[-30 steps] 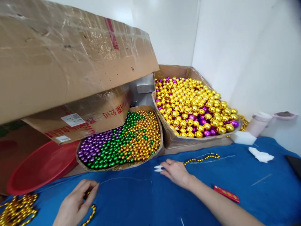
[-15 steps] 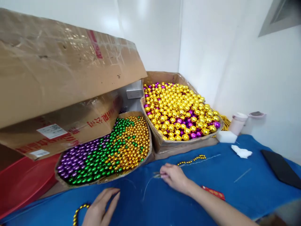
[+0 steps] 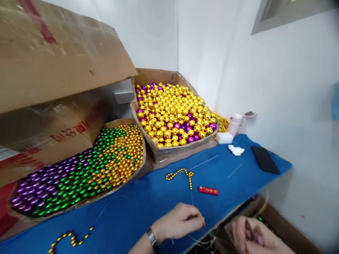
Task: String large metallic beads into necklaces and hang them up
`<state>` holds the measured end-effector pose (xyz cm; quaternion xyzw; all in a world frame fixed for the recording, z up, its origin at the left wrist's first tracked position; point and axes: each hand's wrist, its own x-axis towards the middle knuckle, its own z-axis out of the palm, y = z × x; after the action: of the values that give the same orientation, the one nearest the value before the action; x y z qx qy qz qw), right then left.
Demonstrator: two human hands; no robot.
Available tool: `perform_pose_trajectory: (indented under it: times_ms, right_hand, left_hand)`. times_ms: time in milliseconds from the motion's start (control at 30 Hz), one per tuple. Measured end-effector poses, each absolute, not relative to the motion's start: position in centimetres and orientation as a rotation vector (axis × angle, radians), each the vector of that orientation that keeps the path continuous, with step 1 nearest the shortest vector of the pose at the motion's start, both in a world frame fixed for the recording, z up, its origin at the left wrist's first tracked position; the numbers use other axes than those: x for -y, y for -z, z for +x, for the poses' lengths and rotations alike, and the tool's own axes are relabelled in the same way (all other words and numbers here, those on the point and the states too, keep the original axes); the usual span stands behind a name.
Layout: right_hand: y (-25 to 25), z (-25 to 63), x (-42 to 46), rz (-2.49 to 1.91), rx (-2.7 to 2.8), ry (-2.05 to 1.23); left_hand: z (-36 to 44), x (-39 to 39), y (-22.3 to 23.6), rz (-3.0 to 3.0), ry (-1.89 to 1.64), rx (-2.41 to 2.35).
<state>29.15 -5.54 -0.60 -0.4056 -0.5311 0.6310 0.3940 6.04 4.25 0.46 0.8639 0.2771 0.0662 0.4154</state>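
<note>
My left hand (image 3: 180, 221), with a metal-band watch (image 3: 152, 237) on its wrist, is over the front edge of the blue cloth. Its thumb and fingertips are pinched together; whatever they hold is too small to make out. Just behind it lies a gold bead string (image 3: 190, 180), whose thin clear thread runs down behind the hand. My right hand (image 3: 251, 235) is beyond the table edge at lower right, blurred, its fingers curled in. What it holds is hidden. A second gold bead string (image 3: 73, 241) with a loose thread end lies at lower left.
Behind the cloth (image 3: 156, 197) stand a carton of large gold and purple beads (image 3: 172, 113) and one of purple, green and gold beads (image 3: 87, 169). A red packet (image 3: 208, 190), crumpled tissue (image 3: 236, 150) and black flat object (image 3: 265, 159) lie rightward. An open box (image 3: 286, 225) is below the edge.
The view has swung right. My right hand has left the thread on the cloth and moved past the table edge. My left hand has moved right and closed from a loosely open shape.
</note>
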Motion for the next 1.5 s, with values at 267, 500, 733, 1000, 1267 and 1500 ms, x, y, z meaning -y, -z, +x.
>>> perform_pose_trajectory:
  times_ms: [267,500,733,1000,1267,1500]
  right_hand:
    - [8.2,37.0,10.5,-1.474,0.816,-1.298]
    - [14.9,39.6,11.9,-1.818,1.114,-1.007]
    - [10.5,37.6,10.1,-1.865,1.64,-0.812]
    - [9.3,35.0,7.4,-1.904,1.979,-0.644]
    - [9.2,35.5,7.1,-1.952,2.06,-0.525]
    - [5.7,38.2,4.3,-1.878,2.206,-0.308]
  left_hand:
    - [11.4,-2.7,2.6,2.336,-0.088,-0.722]
    - [15.0,-1.5,5.3,2.486,-0.014,-0.854]
    - [15.7,-2.5,5.1,2.484,0.037,-0.864]
    - [15.9,-2.7,4.9,2.459,0.039,-0.851]
    - [15.5,-2.4,3.5,2.461,-0.024,-0.893]
    - [13.5,-3.3,1.4,2.148,-0.522,-0.898]
